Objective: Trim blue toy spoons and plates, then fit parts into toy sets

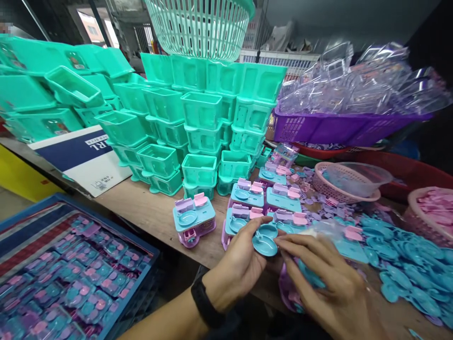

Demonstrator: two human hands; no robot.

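In the middle of the view, my left hand (244, 257) grips a light blue plastic toy dish piece (265, 245) made of two round shallow bowls, one above the other. The fingertips of my right hand (322, 274) are pinched together at its right edge. Below and partly behind my right hand is a purple and blue toy case (288, 288), mostly hidden. Just beyond my hands stand several small toy cases (247, 196) with blue tops and pink and purple parts. One more such case (194, 219) stands apart at the left.
Stacked green plastic bins (200, 111) fill the back, with a green basket (201, 28) on top. Loose blue dish pieces (399, 255) are heaped at right. Behind are a pink basket (322, 189) and a purple crate (318, 130) of clear covers. A blue crate (141, 288) of finished-looking cases sits lower left.
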